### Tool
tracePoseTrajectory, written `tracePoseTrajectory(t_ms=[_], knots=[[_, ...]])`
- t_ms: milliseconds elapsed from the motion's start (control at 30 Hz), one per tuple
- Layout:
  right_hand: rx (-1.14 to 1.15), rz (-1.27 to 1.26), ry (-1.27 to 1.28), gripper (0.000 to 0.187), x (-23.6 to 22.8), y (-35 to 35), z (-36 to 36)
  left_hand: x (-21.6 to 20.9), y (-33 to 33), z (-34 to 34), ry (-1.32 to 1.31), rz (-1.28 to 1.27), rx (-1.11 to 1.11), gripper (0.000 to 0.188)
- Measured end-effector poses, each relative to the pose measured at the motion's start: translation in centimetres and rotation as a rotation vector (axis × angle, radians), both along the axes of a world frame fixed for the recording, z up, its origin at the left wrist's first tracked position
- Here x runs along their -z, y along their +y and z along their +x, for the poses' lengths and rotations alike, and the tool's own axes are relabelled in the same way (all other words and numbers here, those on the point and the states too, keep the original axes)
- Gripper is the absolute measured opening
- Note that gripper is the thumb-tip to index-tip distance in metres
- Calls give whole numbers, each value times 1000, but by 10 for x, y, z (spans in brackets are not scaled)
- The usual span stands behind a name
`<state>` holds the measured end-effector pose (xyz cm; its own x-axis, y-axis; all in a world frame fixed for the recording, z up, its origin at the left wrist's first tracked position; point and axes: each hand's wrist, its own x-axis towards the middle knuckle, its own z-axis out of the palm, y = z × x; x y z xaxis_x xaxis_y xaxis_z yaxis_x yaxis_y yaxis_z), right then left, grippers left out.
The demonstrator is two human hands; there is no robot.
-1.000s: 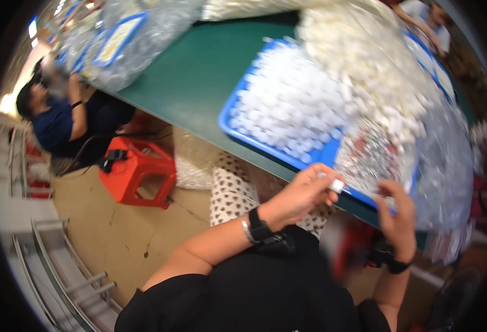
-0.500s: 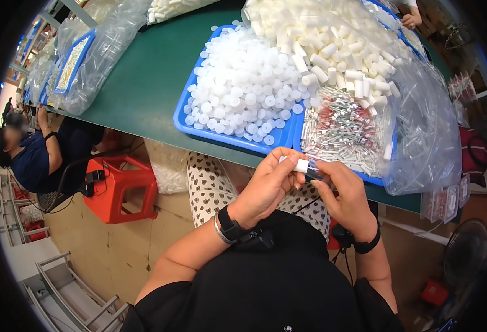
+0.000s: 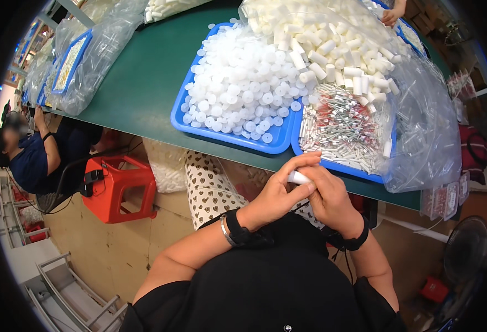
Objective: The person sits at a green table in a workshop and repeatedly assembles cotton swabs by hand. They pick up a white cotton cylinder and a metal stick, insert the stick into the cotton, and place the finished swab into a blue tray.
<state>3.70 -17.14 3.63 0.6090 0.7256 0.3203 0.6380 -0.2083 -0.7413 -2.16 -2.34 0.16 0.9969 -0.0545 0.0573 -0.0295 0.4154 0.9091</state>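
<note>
Over my lap, just off the table's near edge, my two hands meet around a small white cylinder (image 3: 299, 177). My left hand (image 3: 276, 195) grips it between thumb and fingers. Cupped against it from the other side is my right hand (image 3: 332, 200), its fingers closed over the cylinder's right end and hiding part of it. Just beyond my hands are a blue tray (image 3: 279, 145) heaped with translucent white discs (image 3: 238, 83) and a second blue tray (image 3: 343, 168) of thin metal pins with white and red parts (image 3: 340, 124).
A clear plastic bag (image 3: 429, 138) spills cream foam cylinders (image 3: 332, 47) over the trays on the green table (image 3: 138, 83). At the left, a person (image 3: 35, 146) sits near a red stool (image 3: 119, 185). Another person's hand (image 3: 392, 16) shows at the far right.
My hands have come closer together, and my right fingers now wrap over the white cylinder. Its end, with the darker bit beside it, is covered. The far person's hand has moved left.
</note>
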Motion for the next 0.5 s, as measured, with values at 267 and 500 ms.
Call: tracePoseTrajectory(t_ms=[267,500], knots=[[88,-35,39,27,12,9,-6,-2,7,2,252,-364,136,49],[126,-75,-214,26,15,8,5,4,11,4,320,-690,193,55]])
